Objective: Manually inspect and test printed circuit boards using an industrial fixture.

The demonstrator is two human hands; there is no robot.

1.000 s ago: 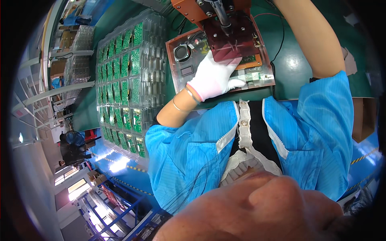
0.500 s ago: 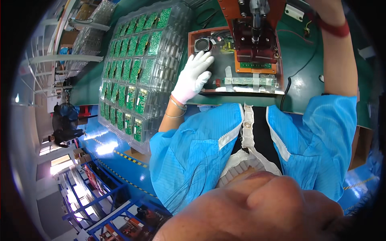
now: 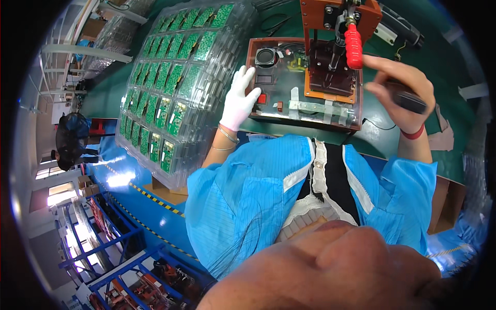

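Nearest the camera, the person's light blue striped work coat point(image 3: 243, 201) fills the lower middle of the view, open over a dark top with a white lace edge.

Just beyond the coat's left sleeve, the left hand point(image 3: 241, 99), in a white fabric glove with thin bracelets at the wrist, lies on the near left corner of a brown box-shaped test fixture with a clear plastic front point(image 3: 289, 88). Its fingers are spread and laid flat on the fixture's top, gripping nothing. A small red button sits just beside the glove.

On the other side, the bare right hand point(image 3: 398, 93), with a red band at the wrist, is curled around a dark, slim object point(image 3: 408, 101), whose kind cannot be told. Its forefinger stretches toward the red-handled lever point(image 3: 353, 45) of the orange-brown press frame point(image 3: 330, 15) that stands on the fixture, above a dark block.

The fixture rests on a green table mat point(image 3: 444, 67). To its left stand stacked clear plastic trays holding rows of small green circuit boards point(image 3: 170, 88).

Farther left, well apart, another person in dark clothing point(image 3: 70, 139) stands on the floor near blue metal racks point(image 3: 103, 243).
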